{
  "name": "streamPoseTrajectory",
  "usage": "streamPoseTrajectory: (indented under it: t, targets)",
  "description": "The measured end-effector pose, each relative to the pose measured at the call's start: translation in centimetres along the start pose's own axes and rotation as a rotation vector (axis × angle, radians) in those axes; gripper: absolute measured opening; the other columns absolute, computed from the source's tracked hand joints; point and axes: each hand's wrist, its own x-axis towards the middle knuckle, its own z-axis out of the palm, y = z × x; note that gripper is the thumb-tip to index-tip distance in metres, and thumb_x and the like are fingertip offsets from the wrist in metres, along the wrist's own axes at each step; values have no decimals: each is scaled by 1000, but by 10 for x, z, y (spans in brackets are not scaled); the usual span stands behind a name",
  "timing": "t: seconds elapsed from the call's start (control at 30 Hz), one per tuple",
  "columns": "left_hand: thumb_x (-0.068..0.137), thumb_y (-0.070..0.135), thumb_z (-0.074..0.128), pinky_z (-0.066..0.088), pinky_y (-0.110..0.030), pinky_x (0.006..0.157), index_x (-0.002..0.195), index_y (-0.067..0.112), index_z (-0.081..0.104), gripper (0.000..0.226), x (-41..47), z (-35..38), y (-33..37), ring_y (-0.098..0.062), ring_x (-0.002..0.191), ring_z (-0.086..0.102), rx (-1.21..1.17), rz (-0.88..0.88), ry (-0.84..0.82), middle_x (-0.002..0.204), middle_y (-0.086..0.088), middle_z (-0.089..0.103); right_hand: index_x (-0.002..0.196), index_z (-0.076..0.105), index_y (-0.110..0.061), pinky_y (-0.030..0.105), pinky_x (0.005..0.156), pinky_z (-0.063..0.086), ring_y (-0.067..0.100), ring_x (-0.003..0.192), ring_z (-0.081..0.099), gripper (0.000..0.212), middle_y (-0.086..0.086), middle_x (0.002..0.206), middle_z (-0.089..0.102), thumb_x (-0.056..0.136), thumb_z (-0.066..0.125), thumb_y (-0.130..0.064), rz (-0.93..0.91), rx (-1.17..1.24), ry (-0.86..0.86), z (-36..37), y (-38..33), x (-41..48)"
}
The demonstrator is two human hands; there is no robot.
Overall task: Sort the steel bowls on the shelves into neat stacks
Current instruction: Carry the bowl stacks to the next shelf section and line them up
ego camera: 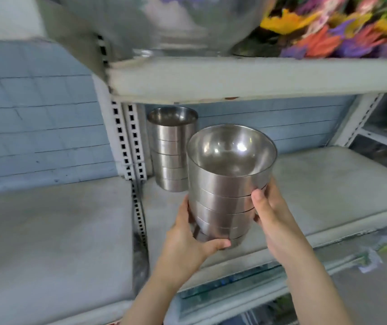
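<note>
A stack of several nested steel bowls (225,188) is held between both hands above the front of the middle shelf (317,184). My left hand (187,240) grips the stack low on its left side, thumb curled under the bottom bowl. My right hand (274,214) grips its right side, thumb pressed on the wall. The stack tilts slightly toward me, so the top bowl's shiny inside shows. A second stack of several steel bowls (172,148) stands upright at the back left corner of the same shelf, behind the held one.
The shelf above (258,78) carries a large glass bowl (176,22) and colourful artificial flowers (333,26). A perforated white upright (129,141) divides this bay from the left shelf (51,226). Blue tiled wall behind. Lower shelves hold dim items.
</note>
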Motion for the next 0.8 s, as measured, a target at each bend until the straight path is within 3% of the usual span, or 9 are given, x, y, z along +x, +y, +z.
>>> streamPoseTrajectory:
  t: [0.1, 0.17, 0.3, 0.43, 0.57, 0.7, 0.8]
  targets:
    - [56, 22, 93, 40, -1, 86, 142, 32, 29, 108, 10, 49, 6, 23, 111, 46, -20, -13, 0, 122, 28, 54, 146, 35, -34, 23, 98, 50, 2, 130, 53, 109, -18, 137, 59, 56, 76, -78, -7, -9, -46, -51, 10, 8]
    - [57, 18, 93, 40, 1, 83, 142, 30, 30, 107, 16, 76, 9, 23, 110, 47, -23, -25, 22, 122, 28, 54, 147, 34, -31, 24, 95, 52, 5, 129, 54, 112, -14, 136, 60, 55, 86, -67, 19, -7, -91, -79, 18, 16]
    - [57, 15, 93, 42, -1, 81, 142, 25, 33, 105, 22, 105, 4, 20, 107, 51, -18, -61, 61, 120, 24, 58, 143, 42, -28, 18, 83, 53, 6, 121, 59, 115, -15, 122, 66, 43, 95, -50, 60, -5, -130, -111, 34, 29]
    - [53, 30, 94, 43, -3, 85, 144, 34, 29, 112, 27, 124, -3, 15, 111, 53, 24, -81, 113, 122, 25, 59, 133, 49, -36, 17, 80, 54, 7, 118, 61, 94, -15, 116, 68, 49, 89, -32, 53, 27, -151, -132, 49, 39]
    - [51, 49, 90, 40, -1, 85, 146, 38, 24, 117, 35, 129, -4, 16, 113, 50, 107, -72, 147, 127, 26, 56, 142, 38, -41, 15, 82, 53, 4, 125, 57, 94, -15, 130, 61, 64, 85, -16, 4, 41, -178, -137, 54, 50]
    - [55, 54, 87, 40, 0, 83, 145, 35, 24, 112, 42, 131, -8, 17, 111, 51, 146, -58, 157, 124, 29, 55, 139, 32, -54, 15, 84, 52, -3, 127, 52, 94, -25, 134, 55, 65, 86, -30, -31, -1, -211, -133, 55, 60]
    - [57, 56, 85, 41, -2, 83, 145, 33, 23, 110, 53, 129, -12, 15, 111, 51, 183, -63, 150, 126, 25, 55, 141, 33, -50, 20, 83, 55, -5, 125, 51, 95, -24, 132, 55, 63, 85, -37, -47, -30, -219, -131, 58, 70]
